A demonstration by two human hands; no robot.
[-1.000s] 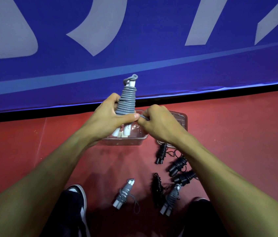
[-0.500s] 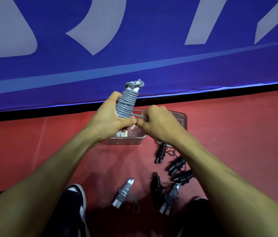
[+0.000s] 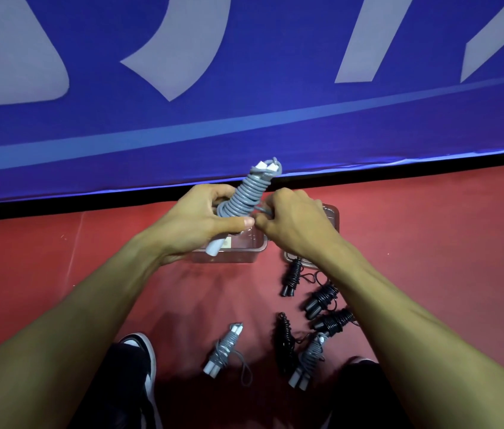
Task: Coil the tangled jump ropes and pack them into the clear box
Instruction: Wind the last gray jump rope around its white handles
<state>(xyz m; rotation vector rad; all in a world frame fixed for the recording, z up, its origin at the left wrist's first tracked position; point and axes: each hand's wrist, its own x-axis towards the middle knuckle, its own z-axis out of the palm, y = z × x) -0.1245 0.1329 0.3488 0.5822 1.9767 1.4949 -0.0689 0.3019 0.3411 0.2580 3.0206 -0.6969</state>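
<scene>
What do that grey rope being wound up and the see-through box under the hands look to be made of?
Grey rope: probably smooth plastic or rubbery cord, judging by its even matte coils; handle ends look like white hard plastic. Clear box: seemingly rigid transparent plastic, since the red floor shows through its glossy wall.

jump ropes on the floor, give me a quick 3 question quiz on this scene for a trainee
1. True or false: the grey rope in the hands already lies inside the clear box.
2. Which hand wraps around the coiled bundle: the left hand or the right hand?
3. Multiple choice: the coiled ropes on the red floor are
A. all grey
B. all black
C. some grey, some black

Key:
1. False; it is held above the box.
2. The left hand; the right pinches the loose rope end.
3. C
</scene>
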